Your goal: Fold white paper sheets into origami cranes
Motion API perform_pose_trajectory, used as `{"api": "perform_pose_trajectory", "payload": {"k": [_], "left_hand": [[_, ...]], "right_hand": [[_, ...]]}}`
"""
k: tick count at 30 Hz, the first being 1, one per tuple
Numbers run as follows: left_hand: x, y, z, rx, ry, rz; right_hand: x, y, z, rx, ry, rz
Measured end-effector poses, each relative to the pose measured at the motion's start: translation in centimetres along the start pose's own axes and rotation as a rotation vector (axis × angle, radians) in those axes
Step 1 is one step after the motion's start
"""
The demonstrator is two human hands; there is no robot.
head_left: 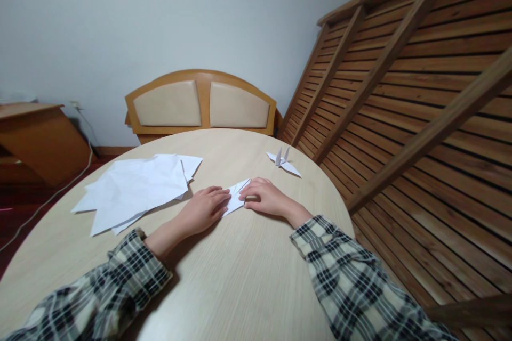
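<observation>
A small folded white paper (236, 195) with slanting crease lines lies on the round table between my two hands. My left hand (206, 205) rests over its left edge, fingers stretched and fairly flat, with the tips on the paper. At its right side, my right hand (266, 195) has curled fingers, with thumb and forefinger closed on the paper's edge. Part of the paper is hidden under the fingers. Beyond my right hand stands a finished white paper crane (283, 161) with its wings spread.
A loose stack of white paper sheets (140, 186) covers the left of the pale wooden table (240, 277). Past the far edge stands a padded headboard (204, 101). A slatted wooden frame (400, 117) leans close along the right. A desk (40, 141) and a cable are at left.
</observation>
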State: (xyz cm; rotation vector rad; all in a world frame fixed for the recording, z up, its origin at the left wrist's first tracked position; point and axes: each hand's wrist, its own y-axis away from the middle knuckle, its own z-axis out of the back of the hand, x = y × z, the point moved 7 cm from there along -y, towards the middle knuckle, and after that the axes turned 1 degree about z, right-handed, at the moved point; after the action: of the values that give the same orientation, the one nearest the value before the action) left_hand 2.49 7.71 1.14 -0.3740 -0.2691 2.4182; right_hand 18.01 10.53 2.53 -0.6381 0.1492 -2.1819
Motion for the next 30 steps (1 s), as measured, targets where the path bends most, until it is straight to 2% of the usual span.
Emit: {"api": "perform_pose_trajectory", "payload": {"k": [17, 24, 30], "left_hand": [[0.9, -0.6, -0.3, 0.042, 0.158, -0.087], [0.8, -1.0, -0.2, 0.002, 0.204, -0.088], [1.0, -1.2, -0.4, 0.002, 0.255, -0.061]], "right_hand": [[0.3, -0.7, -0.4, 0.004, 0.000, 0.178], [0.5, -0.9, -0.3, 0.017, 0.064, 0.187], [0.3, -1.7, -0.5, 0.005, -0.032, 0.183]]}}
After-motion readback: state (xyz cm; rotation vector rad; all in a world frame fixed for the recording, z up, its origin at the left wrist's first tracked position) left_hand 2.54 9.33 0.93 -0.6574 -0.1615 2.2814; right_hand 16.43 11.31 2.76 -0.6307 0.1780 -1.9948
